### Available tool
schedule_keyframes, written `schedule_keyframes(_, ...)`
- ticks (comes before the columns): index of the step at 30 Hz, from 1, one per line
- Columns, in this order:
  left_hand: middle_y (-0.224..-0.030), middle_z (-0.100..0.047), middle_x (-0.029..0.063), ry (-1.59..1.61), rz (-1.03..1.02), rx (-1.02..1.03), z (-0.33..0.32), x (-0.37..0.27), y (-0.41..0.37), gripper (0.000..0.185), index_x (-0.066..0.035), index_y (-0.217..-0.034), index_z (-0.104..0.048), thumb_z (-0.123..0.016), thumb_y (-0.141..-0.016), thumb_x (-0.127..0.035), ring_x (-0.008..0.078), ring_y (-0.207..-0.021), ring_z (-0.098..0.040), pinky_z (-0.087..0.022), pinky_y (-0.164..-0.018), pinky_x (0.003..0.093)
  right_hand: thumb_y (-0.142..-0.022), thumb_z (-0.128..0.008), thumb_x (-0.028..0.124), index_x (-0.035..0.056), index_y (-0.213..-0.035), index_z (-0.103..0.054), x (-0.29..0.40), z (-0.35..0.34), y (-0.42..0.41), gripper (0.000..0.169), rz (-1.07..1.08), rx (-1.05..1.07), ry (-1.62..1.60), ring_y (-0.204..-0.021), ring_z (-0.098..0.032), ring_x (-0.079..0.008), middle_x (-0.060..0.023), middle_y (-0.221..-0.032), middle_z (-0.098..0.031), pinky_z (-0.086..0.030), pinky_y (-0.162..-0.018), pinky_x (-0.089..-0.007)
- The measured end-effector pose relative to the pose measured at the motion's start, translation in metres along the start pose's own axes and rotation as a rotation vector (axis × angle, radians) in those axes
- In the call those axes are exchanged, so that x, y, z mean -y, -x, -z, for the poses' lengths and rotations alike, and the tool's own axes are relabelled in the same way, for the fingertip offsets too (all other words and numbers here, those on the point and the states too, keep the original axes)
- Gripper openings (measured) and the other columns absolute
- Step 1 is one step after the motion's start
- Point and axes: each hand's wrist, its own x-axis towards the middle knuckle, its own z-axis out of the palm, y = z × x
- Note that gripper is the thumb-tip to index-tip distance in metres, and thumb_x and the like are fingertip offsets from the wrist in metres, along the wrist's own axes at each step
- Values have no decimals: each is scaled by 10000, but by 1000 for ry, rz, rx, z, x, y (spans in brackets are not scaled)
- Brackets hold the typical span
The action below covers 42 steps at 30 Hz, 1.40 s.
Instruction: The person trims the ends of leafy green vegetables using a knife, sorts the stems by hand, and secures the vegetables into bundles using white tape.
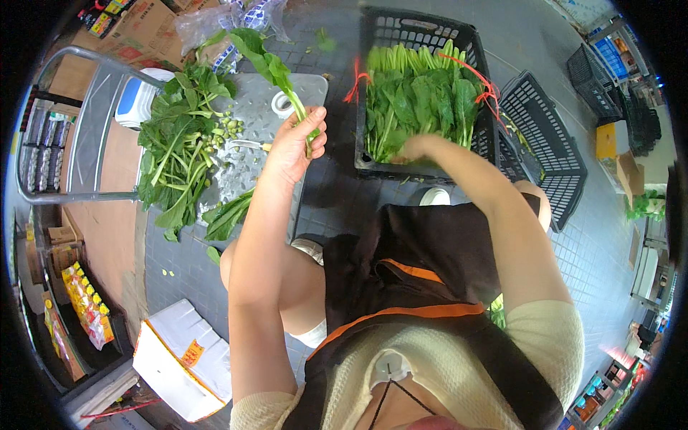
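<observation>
My left hand (301, 134) grips a leafy green stalk (269, 67) by its stem, raised over the edge of a grey platform trolley (258, 88). My right hand (419, 149) is motion-blurred at the near side of a black plastic crate (424, 172), touching or just above the greens; its fingers are unclear. Leafy greens (422, 102) fill the crate in rows, pale stems showing at the far end. On the trolley lie a heap of greens (180, 145), cut stem ends (228, 128) and a small curved knife (244, 144), its handle partly hidden behind my left wrist.
A white tape roll (282, 105) rests on the trolley, whose metal handle (80, 199) rises at left. Red ties (356, 80) hang on the crate. Another black crate (543, 145) leans at right. A white foam box (177, 360) sits lower left, cardboard boxes (156, 35) upper left.
</observation>
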Motion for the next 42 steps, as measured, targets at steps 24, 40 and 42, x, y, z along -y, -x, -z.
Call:
schedule_keyframes(24, -838, -625, 31, -303, 132, 236, -48, 50, -44, 182, -64, -1004, -550, -567, -849, -159, 126, -748, -593, -411, -650, 259, -888, -510, 316, 13, -1063, -567, -42, 118, 145, 355, 506, -96, -1555, -678, -468, -119, -6, -772, -502, -411, -632, -265)
schedule_keyframes(40, -869, -555, 39, -215, 2, 1, 21, 41, -70, 250, -71, -1050, -519, -591, -858, -214, 146, -713, -515, -403, -544, 265, -848, -570, 205, 7, -1007, -585, -50, 8, 165, 254, 425, -470, -1605, -723, -588, -202, -131, -868, -632, -488, -632, -344)
schedule_keyframes(42, -871, -559, 33, -318, -53, -127, 17, 39, -76, 276, -76, -1072, -519, -593, -858, -233, 116, -680, -484, -383, -519, 250, -854, -565, 198, 5, -993, -590, -58, 0, 177, 238, 415, -507, -1630, -692, -584, -201, -125, -846, -633, -486, -611, -345)
